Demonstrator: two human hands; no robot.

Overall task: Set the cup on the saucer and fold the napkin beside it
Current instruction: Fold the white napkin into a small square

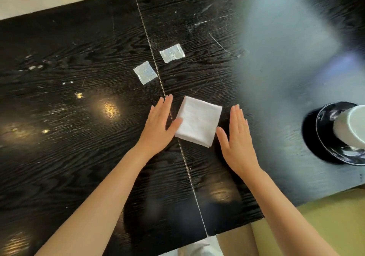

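Napkin (198, 121) lies folded on the table (79, 58) between the flat left hand (160, 126) and right hand (237, 137), fingers extended together, left thumb touching it. Cup (350, 126) sits on saucer (324, 117).

bare forearms, no sleeves; both hands (158, 125) unadorned.

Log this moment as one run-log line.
cup on saucer | napkin folded, flat on table | left hand open, thumb touching napkin | right hand open beside napkin
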